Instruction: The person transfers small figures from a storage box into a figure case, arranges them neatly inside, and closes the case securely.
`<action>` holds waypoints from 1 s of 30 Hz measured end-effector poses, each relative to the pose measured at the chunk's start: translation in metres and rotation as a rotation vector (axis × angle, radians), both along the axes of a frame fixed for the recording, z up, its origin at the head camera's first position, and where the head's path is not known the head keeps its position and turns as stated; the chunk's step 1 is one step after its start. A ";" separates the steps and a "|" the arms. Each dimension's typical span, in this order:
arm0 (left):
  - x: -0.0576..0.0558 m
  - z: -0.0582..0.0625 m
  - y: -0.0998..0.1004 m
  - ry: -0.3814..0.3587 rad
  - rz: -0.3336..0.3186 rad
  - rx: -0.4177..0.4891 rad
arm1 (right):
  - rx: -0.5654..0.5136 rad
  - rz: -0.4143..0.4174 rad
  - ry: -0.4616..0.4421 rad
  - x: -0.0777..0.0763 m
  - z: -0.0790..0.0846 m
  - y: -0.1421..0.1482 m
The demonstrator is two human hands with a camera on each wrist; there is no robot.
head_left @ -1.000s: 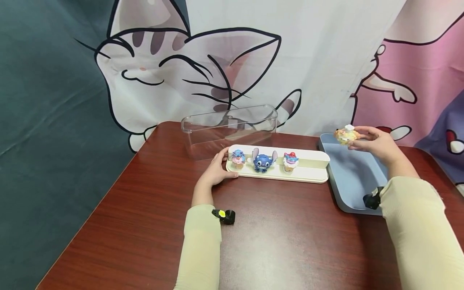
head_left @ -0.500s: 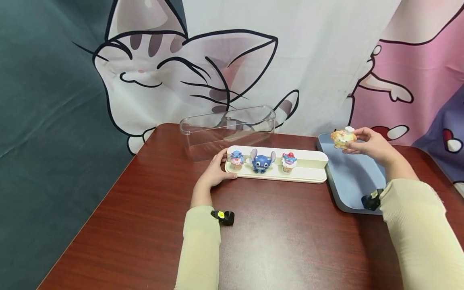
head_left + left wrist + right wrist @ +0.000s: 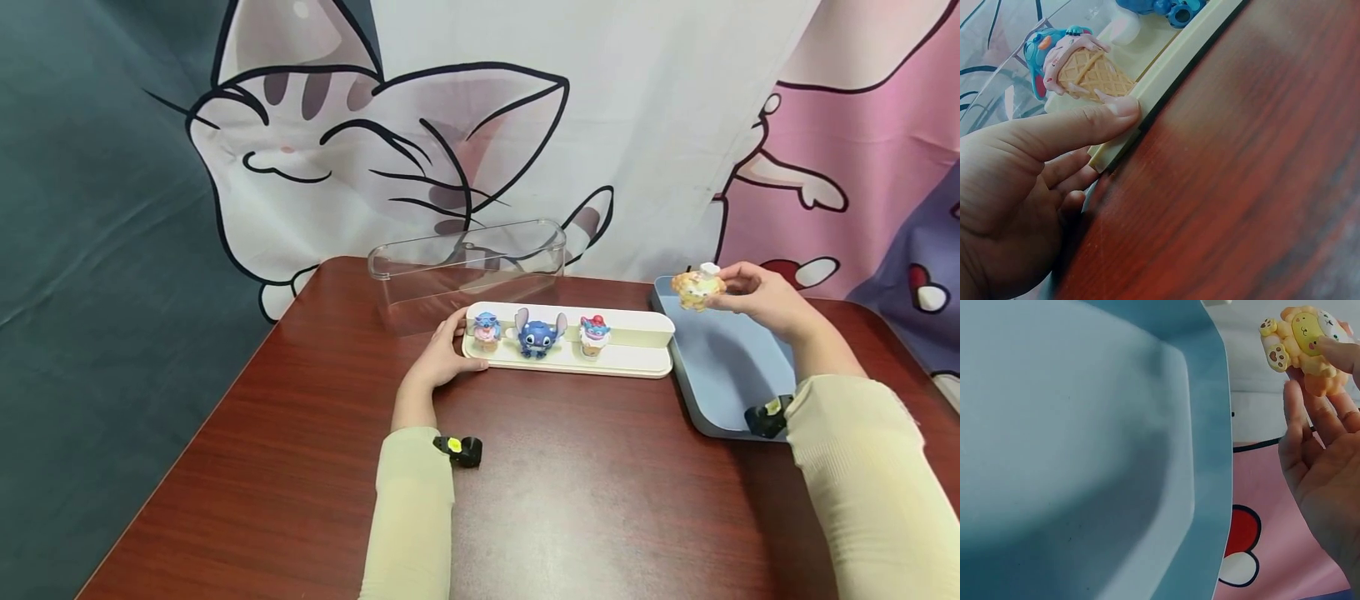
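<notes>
My left hand (image 3: pixel 442 354) grips the left end of a cream two-step display stand (image 3: pixel 637 360), thumb over its front edge. On the stand, from the left, are a blue-and-pink ice-cream-cone figurine (image 3: pixel 1082 65), a big-eared blue figurine (image 3: pixel 537 336) and a cone figurine with a red top (image 3: pixel 594 335). The stand's right end holds no figurine. Between thumb and fingers, my right hand (image 3: pixel 768 302) pinches a yellow animal figurine (image 3: pixel 1304 340) with paw-print feet and a white top, held up over the far left part of the blue tray (image 3: pixel 731 367).
Behind the stand, a clear plastic cover (image 3: pixel 468 271) stands near the table's back edge. The blue tray lies just right of the stand on the brown table (image 3: pixel 570 483). A printed cloth (image 3: pixel 660 108) hangs behind.
My right hand has carried the yellow figurine a little to the left, toward the stand, and turned it slightly. The left hand keeps its grip on the stand. The head view has shifted slightly.
</notes>
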State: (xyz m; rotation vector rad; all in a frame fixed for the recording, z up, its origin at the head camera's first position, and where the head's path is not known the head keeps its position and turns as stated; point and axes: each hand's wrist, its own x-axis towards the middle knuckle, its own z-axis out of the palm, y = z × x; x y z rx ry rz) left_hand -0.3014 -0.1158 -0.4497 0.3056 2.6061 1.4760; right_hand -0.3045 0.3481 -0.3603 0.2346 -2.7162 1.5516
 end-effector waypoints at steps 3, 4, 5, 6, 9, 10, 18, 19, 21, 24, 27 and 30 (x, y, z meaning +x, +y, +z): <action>0.000 0.000 0.000 -0.003 0.000 0.002 | 0.037 -0.026 0.002 0.002 0.003 -0.003; 0.000 0.000 0.000 -0.003 -0.001 0.002 | 0.041 -0.029 0.003 0.002 0.004 -0.003; 0.000 0.000 0.000 -0.004 -0.001 0.004 | 0.044 -0.029 0.001 0.003 0.004 -0.004; 0.000 0.001 0.000 -0.004 -0.002 0.004 | 0.044 -0.023 0.000 0.003 0.005 -0.005; 0.000 0.001 -0.001 -0.002 -0.001 0.006 | 0.024 0.003 -0.004 0.004 0.005 -0.007; 0.000 0.001 -0.001 0.001 -0.002 0.008 | 0.011 0.015 -0.005 0.004 0.005 -0.007; 0.000 0.002 0.000 -0.001 -0.001 0.001 | -0.057 0.056 -0.011 0.002 0.003 -0.011; 0.000 0.002 0.000 -0.001 -0.002 -0.001 | -0.057 0.055 -0.014 0.002 0.004 -0.012; 0.001 0.003 0.000 -0.001 -0.003 -0.002 | -0.052 0.067 -0.017 0.003 0.006 -0.014; 0.001 0.003 0.000 -0.006 0.000 0.003 | -0.044 0.077 -0.020 0.005 0.010 -0.021; 0.001 0.004 0.001 -0.010 0.003 0.005 | -0.011 0.078 -0.020 0.007 0.015 -0.027; 0.001 0.004 0.001 -0.012 0.002 0.000 | 0.040 0.062 -0.016 0.008 0.019 -0.033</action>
